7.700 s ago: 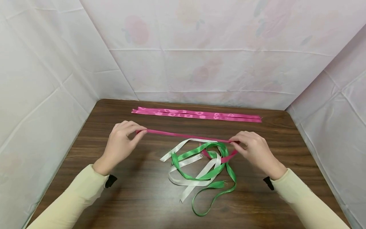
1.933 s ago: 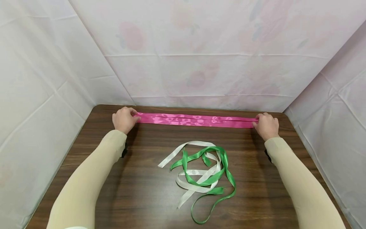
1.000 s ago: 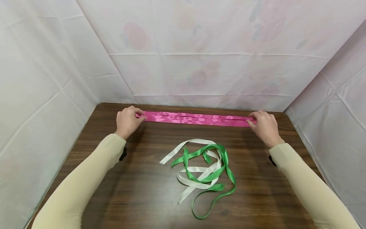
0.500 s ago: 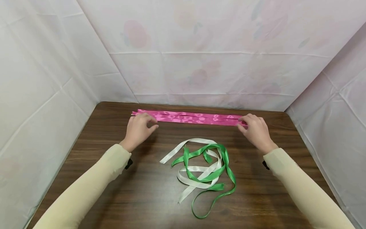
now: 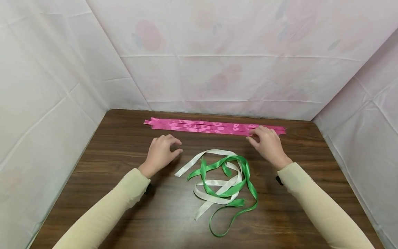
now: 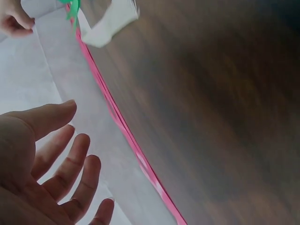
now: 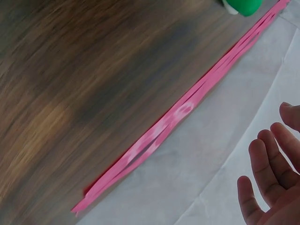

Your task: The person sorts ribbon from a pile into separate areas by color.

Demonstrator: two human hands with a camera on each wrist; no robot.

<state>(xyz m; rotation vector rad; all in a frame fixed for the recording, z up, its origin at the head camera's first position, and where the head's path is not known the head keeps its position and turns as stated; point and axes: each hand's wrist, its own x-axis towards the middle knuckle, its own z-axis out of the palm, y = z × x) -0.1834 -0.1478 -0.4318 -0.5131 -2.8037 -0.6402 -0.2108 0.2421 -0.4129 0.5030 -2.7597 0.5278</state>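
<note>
Three pink satin ribbons (image 5: 199,126) lie stretched side by side along the back of the table. Nearer the front, white ribbon (image 5: 189,163) and green ribbon (image 5: 247,169) lie in a loose tangle. My left hand (image 5: 161,152) is above the table, left of the tangle, fingers relaxed and holding nothing; the left wrist view also shows its spread fingers (image 6: 77,173). My right hand (image 5: 268,143) is in front of the right part of the pink ribbons and hides a bit of them. In the right wrist view its loosely bent fingers (image 7: 267,168) hold nothing.
The dark wood-grain table (image 5: 124,221) meets a pale fruit-print cloth (image 5: 224,69) just behind the pink ribbons. White cloth (image 5: 46,86) also hangs at the left side, with more at the right.
A third pink ribbon, first stretched between both hands, now lies beside the other two. Both hands have let go of it and moved inward, toward the tangle.
</note>
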